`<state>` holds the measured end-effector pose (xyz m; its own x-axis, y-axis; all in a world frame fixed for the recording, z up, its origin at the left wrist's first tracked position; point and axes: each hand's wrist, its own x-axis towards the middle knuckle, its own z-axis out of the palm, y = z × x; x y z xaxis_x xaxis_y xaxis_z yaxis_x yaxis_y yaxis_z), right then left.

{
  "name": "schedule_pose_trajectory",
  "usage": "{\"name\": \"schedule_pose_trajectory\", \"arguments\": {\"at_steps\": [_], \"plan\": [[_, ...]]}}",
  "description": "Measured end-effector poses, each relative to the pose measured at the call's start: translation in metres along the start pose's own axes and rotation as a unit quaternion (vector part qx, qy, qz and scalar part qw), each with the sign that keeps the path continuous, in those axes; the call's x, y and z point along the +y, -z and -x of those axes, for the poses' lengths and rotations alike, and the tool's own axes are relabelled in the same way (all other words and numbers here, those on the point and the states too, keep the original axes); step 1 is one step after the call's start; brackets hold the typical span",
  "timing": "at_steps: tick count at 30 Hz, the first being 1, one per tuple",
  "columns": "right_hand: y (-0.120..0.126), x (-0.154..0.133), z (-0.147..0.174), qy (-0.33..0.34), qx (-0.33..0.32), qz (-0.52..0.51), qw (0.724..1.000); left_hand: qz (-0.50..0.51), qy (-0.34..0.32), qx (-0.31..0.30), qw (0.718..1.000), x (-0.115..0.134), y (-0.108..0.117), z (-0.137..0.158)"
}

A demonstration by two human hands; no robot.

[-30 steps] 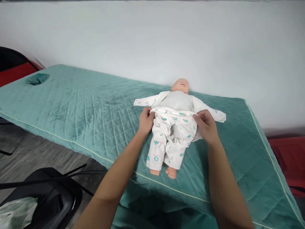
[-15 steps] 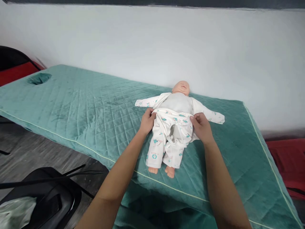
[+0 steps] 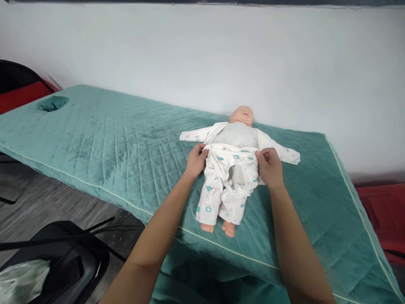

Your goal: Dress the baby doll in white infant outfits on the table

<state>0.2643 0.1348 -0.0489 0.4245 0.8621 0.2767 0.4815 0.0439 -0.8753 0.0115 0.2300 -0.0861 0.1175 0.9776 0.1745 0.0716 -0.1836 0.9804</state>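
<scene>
- The left grip (image 3: 196, 161) pinches one side of the waistband (image 3: 232, 148) between thumb and fingers; the right grip (image 3: 270, 166) pinches the other side; both are closed on cloth.
- Work the two sides evenly; a harder pull on one side would likely skew the band, which is best kept straight across the belly.
- The trousers (image 3: 210, 192) hang in folds below the band, with grey showing through a gap at the crotch (image 3: 237, 174); easing the band a little at a time should smooth them better than one tug; centre that gap between the legs.
- The doll (image 3: 237, 134) lies on its back on the green quilted surface (image 3: 142, 147), head toward the wall (image 3: 202, 55), feet (image 3: 228, 229) near the close edge; its light body may slide along with the cloth, so pull gently.
- The white top (image 3: 281, 153) lies open over the chest, sleeves spread wide; keep its sides from bunching under the band; a loose white fold shows beside the right grip, though I cannot tell which garment it belongs to.
</scene>
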Motion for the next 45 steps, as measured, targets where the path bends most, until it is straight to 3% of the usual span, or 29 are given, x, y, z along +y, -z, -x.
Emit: {"name": "schedule_pose_trajectory", "arguments": {"at_steps": [21, 27, 31, 39, 45], "plan": [[0.000, 0.001, 0.001, -0.012, -0.027, -0.026, 0.999, 0.030, 0.023, -0.005, 0.999, 0.006, 0.002, 0.002], [0.002, -0.002, 0.003, -0.027, -0.024, -0.014, 0.999, 0.088, 0.031, -0.025, 0.995, 0.008, 0.005, 0.005], [0.007, -0.001, 0.002, -0.048, -0.068, -0.041, 0.996, 0.137, 0.063, -0.038, 0.988, 0.010, 0.005, 0.004], [0.016, 0.010, 0.000, -0.006, -0.155, -0.092, 0.984, 0.145, 0.104, -0.078, 0.981, 0.015, 0.009, 0.000], [0.023, 0.007, 0.000, -0.036, -0.164, -0.083, 0.982, 0.125, 0.135, -0.134, 0.974, 0.019, 0.016, 0.000]]}}
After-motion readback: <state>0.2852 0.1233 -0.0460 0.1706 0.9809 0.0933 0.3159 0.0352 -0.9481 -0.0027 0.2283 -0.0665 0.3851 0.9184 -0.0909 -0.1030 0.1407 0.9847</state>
